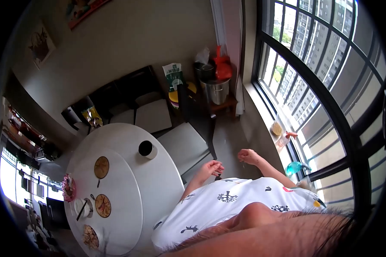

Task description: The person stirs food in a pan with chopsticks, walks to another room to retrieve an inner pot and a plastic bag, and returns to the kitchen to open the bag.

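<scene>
My left hand (211, 168) hangs in front of my body, just off the right edge of the round white table (161, 182). Its fingers are loosely bent and slightly apart, with nothing visible in them. Farther right, toward the window, is my right hand (248, 156), also with relaxed, partly bent fingers and nothing visible in it. Both are above the floor and apart from each other. The nearest seat to the left hand is a chair with a pale cushion (184, 143). A dark-mouthed white cup or canister (148, 150) stands near the table's edge.
Two round brown mats (101, 167), a white mug (82, 208) and a pink item (68, 188) are on the table. Along the windowsill stand a red-topped spray bottle (285, 139) and a teal bottle (294, 168). A steel pot (216, 91) sits on a wooden stand.
</scene>
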`<state>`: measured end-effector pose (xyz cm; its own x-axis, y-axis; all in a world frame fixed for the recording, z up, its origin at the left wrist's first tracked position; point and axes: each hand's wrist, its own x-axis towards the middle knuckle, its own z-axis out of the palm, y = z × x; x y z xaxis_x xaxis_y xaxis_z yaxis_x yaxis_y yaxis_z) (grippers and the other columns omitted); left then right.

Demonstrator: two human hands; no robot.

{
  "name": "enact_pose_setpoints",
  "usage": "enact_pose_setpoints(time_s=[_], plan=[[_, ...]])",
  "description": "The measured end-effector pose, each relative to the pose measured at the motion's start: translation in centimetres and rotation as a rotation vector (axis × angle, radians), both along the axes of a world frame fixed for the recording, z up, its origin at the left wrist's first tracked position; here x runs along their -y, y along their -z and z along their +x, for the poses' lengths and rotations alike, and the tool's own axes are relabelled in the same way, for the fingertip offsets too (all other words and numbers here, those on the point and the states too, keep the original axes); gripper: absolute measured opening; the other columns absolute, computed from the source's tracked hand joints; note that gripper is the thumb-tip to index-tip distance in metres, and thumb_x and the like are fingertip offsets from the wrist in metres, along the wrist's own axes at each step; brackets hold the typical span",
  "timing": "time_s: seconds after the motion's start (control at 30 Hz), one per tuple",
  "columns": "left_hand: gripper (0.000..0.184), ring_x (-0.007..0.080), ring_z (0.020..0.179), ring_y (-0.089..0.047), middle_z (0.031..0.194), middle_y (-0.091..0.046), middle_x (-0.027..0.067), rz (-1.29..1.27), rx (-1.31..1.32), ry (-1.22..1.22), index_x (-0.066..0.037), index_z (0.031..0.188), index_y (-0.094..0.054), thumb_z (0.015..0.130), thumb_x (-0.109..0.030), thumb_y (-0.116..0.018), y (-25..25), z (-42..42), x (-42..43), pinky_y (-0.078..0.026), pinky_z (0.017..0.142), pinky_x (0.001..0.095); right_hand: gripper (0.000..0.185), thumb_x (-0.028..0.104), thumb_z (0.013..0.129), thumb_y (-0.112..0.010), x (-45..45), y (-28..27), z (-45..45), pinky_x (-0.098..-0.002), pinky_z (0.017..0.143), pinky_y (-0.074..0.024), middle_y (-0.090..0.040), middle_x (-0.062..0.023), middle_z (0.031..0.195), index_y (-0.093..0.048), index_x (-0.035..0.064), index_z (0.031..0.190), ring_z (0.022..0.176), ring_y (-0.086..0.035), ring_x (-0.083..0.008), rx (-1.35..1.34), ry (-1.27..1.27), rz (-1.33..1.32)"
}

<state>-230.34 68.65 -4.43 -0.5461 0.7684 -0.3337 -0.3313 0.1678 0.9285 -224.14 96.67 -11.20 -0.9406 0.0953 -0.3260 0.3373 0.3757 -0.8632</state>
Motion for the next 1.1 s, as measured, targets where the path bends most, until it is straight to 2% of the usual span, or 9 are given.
enact_pose_setpoints(time_s=[0.13,0.27,0.53,0.63,0.73,0.8,0.9,1.07,1.1], plan=[[0.026,0.0153,0.09,-0.063,0.103,-0.066,0.0083,0.084,-0.055,-0.218,-0.003,0.114,-0.057,0.098,-0.023,-0.05,-4.1,-7.4,-2.0,-0.05,0.077,0.0276,0.016,0.013,0.09,-0.056,-3.5,-3.5,-10.5,-0.0283,0.072,-0.0527,-0.068,-0.0058,0.088,-0.064,0.0036,0.099,0.083,-0.067,-0.0164,-0.012,-0.03,0.013],[0.024,0.0185,0.091,-0.063,0.104,-0.065,0.0129,0.106,-0.017,-0.349,0.0,0.114,-0.055,0.099,-0.017,-0.046,-3.9,-12.4,-1.8,-0.051,0.077,0.0296,0.025,0.023,0.087,-0.063,-8.0,-5.7,-21.7,-0.0273,0.068,-0.0509,-0.067,-0.0062,0.087,-0.063,0.0028,0.102,0.079,-0.064,-0.0132,-0.108,0.068,-0.041],[0.026,0.0195,0.09,-0.064,0.101,-0.066,0.0134,0.141,-0.011,-0.572,-0.001,0.112,-0.057,0.097,-0.021,-0.051,-3.8,-23.5,-8.6,-0.051,0.076,0.0302,0.039,0.03,0.082,-0.071,-17.9,-6.0,-50.0,-0.0315,0.08,-0.0498,-0.067,-0.0125,0.095,-0.061,-0.0008,0.104,0.089,-0.063,-0.0216,-0.45,0.08,0.098],[0.029,0.0199,0.09,-0.064,0.104,-0.064,0.013,0.128,0.008,-0.58,-0.001,0.116,-0.055,0.097,-0.023,-0.051,-3.4,-29.8,-14.1,-0.051,0.076,0.0297,0.068,0.038,0.078,-0.074,-20.0,-4.7,-59.7,-0.0349,0.091,-0.0459,-0.06,-0.0221,0.115,-0.05,-0.0056,0.124,0.105,-0.06,-0.0284,-0.352,0.059,0.094],[0.031,0.0196,0.089,-0.064,0.105,-0.064,0.0124,0.096,0.116,-0.604,-0.002,0.118,-0.053,0.097,-0.024,-0.052,-3.4,-36.4,-19.2,-0.052,0.074,0.0301,0.069,0.038,0.076,-0.075,-19.4,-3.4,-65.0,-0.0379,0.097,-0.0421,-0.059,-0.0247,0.115,-0.051,-0.0056,0.123,0.111,-0.056,-0.0342,-0.414,0.073,0.323],[0.032,0.0193,0.089,-0.064,0.105,-0.064,0.0122,0.032,0.162,-0.626,-0.003,0.118,-0.053,0.096,-0.026,-0.052,-1.7,-40.4,-20.9,-0.052,0.071,0.0298,0.062,0.035,0.073,-0.075,-18.9,-2.1,-66.5,-0.0407,0.097,-0.0419,-0.06,-0.0247,0.112,-0.055,-0.004,0.117,0.11,-0.055,-0.0371,-0.379,0.053,0.224],[0.033,0.0188,0.09,-0.063,0.103,-0.064,0.0112,-0.051,0.2,-0.662,-0.004,0.118,-0.053,0.096,-0.029,-0.053,0.2,-45.1,-23.3,-0.053,0.066,0.0293,0.033,0.023,0.075,-0.071,-18.0,1.6,-67.6,-0.0426,0.088,-0.0445,-0.061,-0.0217,0.101,-0.062,-0.0016,0.097,0.1,-0.056,-0.0394,-0.736,0.08,0.342],[0.036,0.0208,0.086,-0.064,0.099,-0.058,0.0097,-0.116,0.197,-0.743,-0.006,0.117,-0.051,0.093,-0.033,-0.055,4.6,-53.1,-26.7,-0.055,0.059,0.0322,0.023,0.015,0.083,-0.063,-18.2,2.1,-68.2,-0.0393,0.081,-0.0482,-0.064,-0.018,0.09,-0.062,-0.0034,0.096,0.088,-0.062,-0.0346,-0.797,0.057,0.375],[0.041,0.0232,0.083,-0.065,0.099,-0.056,0.011,-0.135,0.22,-0.76,-0.007,0.121,-0.046,0.092,-0.034,-0.056,5.5,-54.5,-27.5,-0.056,0.058,0.0352,0.022,0.016,0.085,-0.061,-18.2,1.9,-68.2,-0.0377,0.077,-0.0488,-0.065,-0.0161,0.085,-0.061,-0.0035,0.096,0.082,-0.064,-0.0308,-0.663,0.125,0.105]])
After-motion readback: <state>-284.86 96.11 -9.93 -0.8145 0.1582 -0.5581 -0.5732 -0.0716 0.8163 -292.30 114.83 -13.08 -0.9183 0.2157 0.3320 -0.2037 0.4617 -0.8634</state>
